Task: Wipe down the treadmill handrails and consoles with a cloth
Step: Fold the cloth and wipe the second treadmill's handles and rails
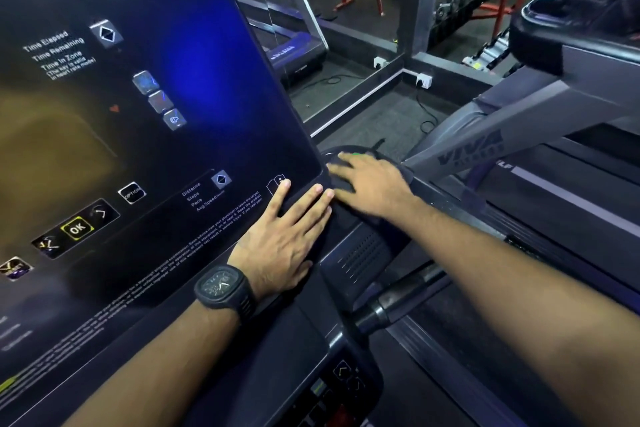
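Presently both hands are laid flat at the lower right corner of the treadmill console (138, 114), whose dark glossy panel carries lit icons, an "OK" key and white lettering. The left hand (280, 239), with a black watch (223, 288) worn on its wrist, is pressed onto the panel's corner with fingers straight and spread, so nothing is grasped by it. The right hand (370, 184) is likewise stretched out, uncurled, just beyond the console's edge, its fingertips almost touching those of the left. A dark cloth (341, 184) appears to be spread beneath both palms and draped over the corner, though its outline is hard to separate from the black casing. A black handrail (398, 302) is seen below the right forearm. A neighbouring treadmill's grey upright (485, 146) is seen to the right, and wall sockets (424, 80) beyond on the floor edge.
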